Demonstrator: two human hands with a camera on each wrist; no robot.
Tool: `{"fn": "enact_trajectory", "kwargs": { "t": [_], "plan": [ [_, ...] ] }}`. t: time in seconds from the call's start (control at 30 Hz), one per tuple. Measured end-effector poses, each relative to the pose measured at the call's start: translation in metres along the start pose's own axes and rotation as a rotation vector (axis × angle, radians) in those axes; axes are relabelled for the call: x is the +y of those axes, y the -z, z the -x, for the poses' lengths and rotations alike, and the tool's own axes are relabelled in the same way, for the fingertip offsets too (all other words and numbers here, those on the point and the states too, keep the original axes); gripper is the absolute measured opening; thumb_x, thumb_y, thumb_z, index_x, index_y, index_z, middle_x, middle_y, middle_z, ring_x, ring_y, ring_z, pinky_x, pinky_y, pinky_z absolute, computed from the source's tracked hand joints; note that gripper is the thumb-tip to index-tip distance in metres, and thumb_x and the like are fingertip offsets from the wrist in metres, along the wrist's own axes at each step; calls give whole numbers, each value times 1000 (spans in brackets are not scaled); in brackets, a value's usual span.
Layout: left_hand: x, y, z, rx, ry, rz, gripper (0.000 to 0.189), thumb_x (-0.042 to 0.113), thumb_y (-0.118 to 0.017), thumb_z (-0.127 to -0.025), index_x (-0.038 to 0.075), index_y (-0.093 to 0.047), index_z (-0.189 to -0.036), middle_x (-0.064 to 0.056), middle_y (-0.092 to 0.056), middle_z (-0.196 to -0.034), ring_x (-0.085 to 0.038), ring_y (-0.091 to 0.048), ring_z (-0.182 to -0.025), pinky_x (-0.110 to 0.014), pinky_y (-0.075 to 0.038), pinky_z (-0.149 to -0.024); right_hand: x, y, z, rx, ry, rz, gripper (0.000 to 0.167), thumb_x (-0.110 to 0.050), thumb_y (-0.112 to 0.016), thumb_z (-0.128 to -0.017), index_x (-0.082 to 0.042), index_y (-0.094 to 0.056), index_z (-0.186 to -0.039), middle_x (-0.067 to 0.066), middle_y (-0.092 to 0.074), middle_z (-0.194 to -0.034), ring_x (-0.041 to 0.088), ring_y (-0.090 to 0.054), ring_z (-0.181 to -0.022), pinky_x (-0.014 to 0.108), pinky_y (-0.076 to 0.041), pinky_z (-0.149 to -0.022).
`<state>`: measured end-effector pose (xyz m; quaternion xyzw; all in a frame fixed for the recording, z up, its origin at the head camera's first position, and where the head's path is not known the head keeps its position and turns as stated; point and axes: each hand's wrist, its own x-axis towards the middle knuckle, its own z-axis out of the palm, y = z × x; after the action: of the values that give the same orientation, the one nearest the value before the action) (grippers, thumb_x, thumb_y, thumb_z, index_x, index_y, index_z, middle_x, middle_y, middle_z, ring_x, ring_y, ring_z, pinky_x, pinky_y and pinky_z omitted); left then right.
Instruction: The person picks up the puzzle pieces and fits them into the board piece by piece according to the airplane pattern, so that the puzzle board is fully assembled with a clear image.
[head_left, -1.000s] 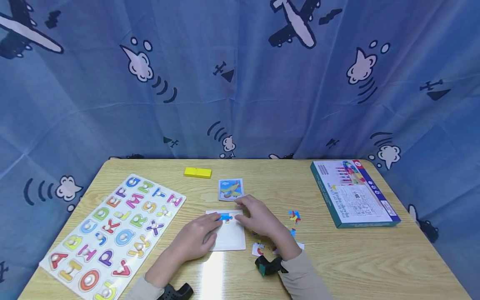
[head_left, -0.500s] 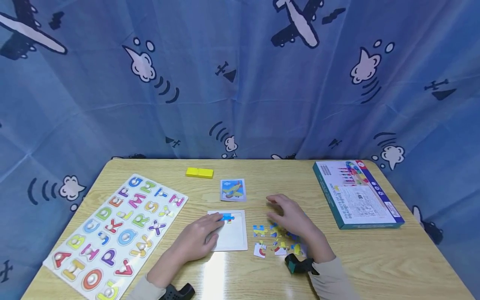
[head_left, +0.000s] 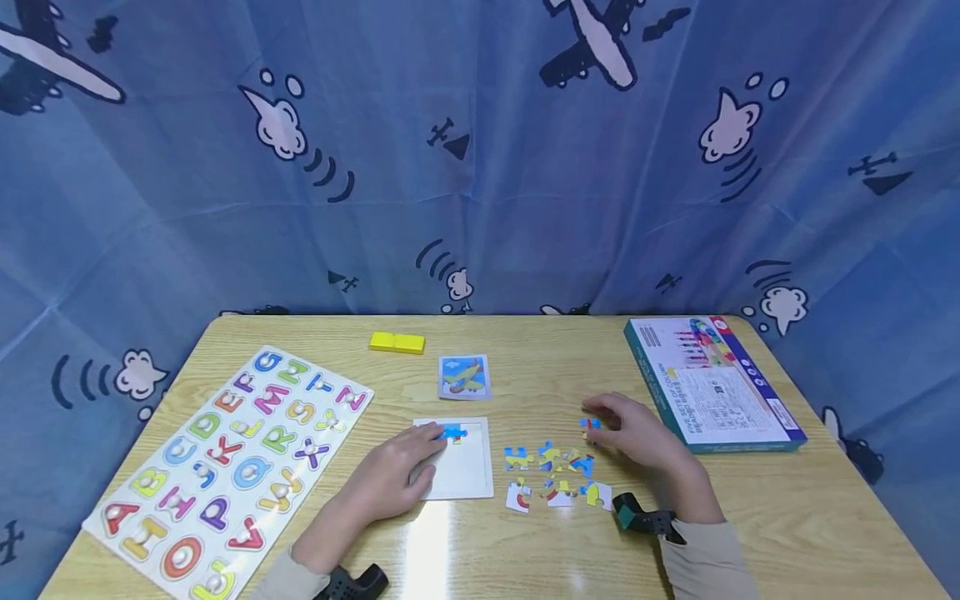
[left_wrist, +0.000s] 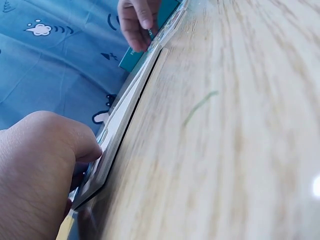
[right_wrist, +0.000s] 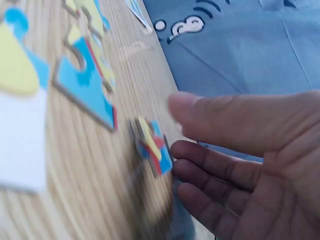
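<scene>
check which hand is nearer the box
Right. The right hand is just left of the box, by a puzzle piece; the left hand is farther left, at the tray.

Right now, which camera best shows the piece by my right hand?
The right wrist view: the piece is largest there, though blurred. The head view shows it small, partly behind the fingers. In the left wrist view, it can't be made out.

Left to right lie letter board [head_left: 237,503], puzzle tray [head_left: 461,475], loose pieces [head_left: 550,457], box [head_left: 712,396].
</scene>
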<state>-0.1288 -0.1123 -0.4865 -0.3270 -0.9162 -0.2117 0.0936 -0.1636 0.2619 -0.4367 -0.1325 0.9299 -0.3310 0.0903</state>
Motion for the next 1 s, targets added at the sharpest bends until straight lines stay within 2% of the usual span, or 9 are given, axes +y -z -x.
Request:
{"fn": "enact_trajectory", "kwargs": {
  "t": [0.17, 0.57, 0.83, 1.0],
  "plan": [
    [-1, 1, 0, 2, -7, -3, 36, 20, -60, -88, 10, -65, -122, -5, -57, -134, -19, -52, -126, -34, -42, -109, 9, 3, 2, -23, 7, 3, 35, -17, -72, -84, -4, -63, -115, 11, -59, -114, 26, -55, -104, 39, -50, -87],
    [0, 3, -1, -11, -1, 2, 36, 21, -59, -89, 10, -65, -122, -6, -57, -135, -19, -52, -127, -34, -42, -109, 20, 1, 1, -28, 63, -38, 25, -11, -68, -86, -8, -63, -110, 8, -55, -111, 22, -50, -101, 31, -48, -85],
    [0, 3, -1, -4, -8, 0, 35, 20, -59, -89, 10, -65, -122, -5, -57, -134, -19, -52, -126, -34, -42, -109, 19, -1, 0, -18, 34, -42, 20, -10, -69, -85, -9, -63, -104, 7, -53, -108, 19, -48, -95, 26, -46, -79],
    [0, 1, 0, -7, -3, 0, 36, 21, -60, -89, 11, -65, -123, -5, -57, -135, -18, -52, -127, -34, -42, -109, 16, -1, 1, -14, 10, -44, 22, -9, -69, -85, -7, -62, -106, 7, -55, -106, 20, -49, -93, 28, -46, -77]
  ]
}}
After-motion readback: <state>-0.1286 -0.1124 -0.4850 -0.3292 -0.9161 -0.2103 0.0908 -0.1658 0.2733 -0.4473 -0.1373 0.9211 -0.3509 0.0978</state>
